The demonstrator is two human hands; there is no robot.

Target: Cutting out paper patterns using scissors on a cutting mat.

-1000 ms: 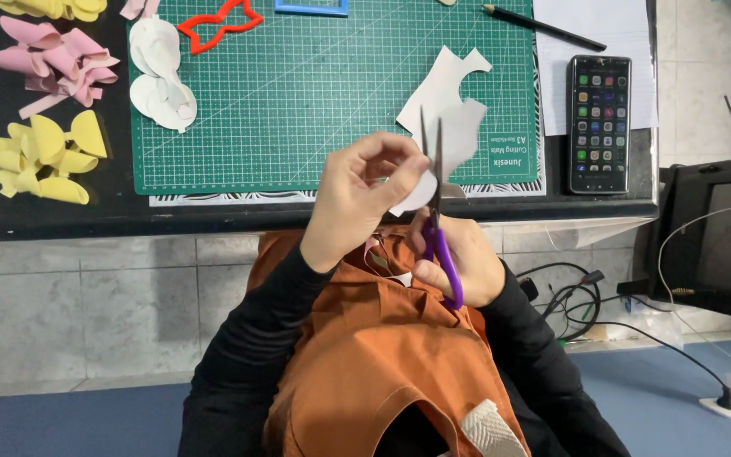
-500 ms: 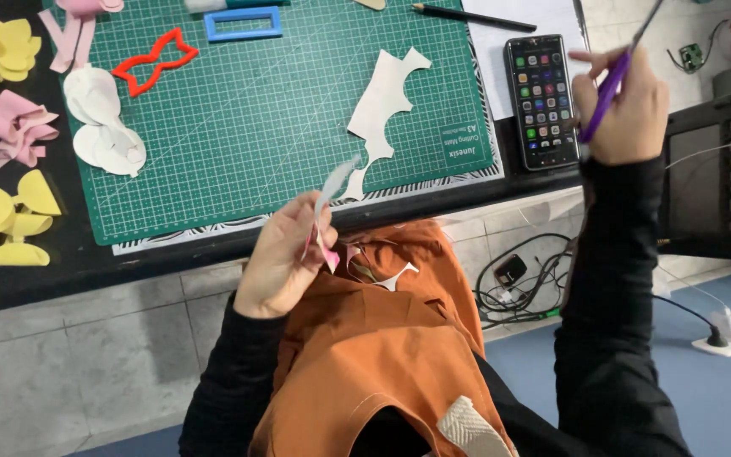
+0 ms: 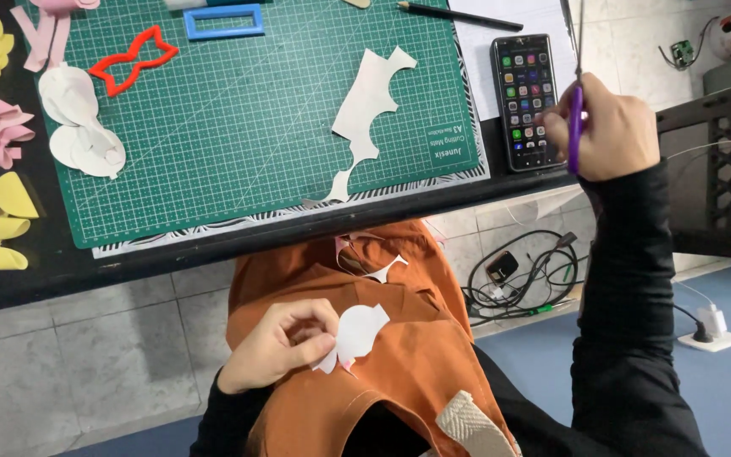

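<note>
Clearly my left hand (image 3: 277,345) pinches the white foam cutout (image 3: 357,332), light and floppy, best gripped at its edge; my right hand (image 3: 607,127) clasps purple scissors (image 3: 575,127)

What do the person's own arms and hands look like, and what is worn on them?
Both arms are covered by long black sleeves that end at the wrists. The left hand and the right hand are bare: no gloves, and no rings or watch that I can see. The sleeves are plain, without markings.
</note>
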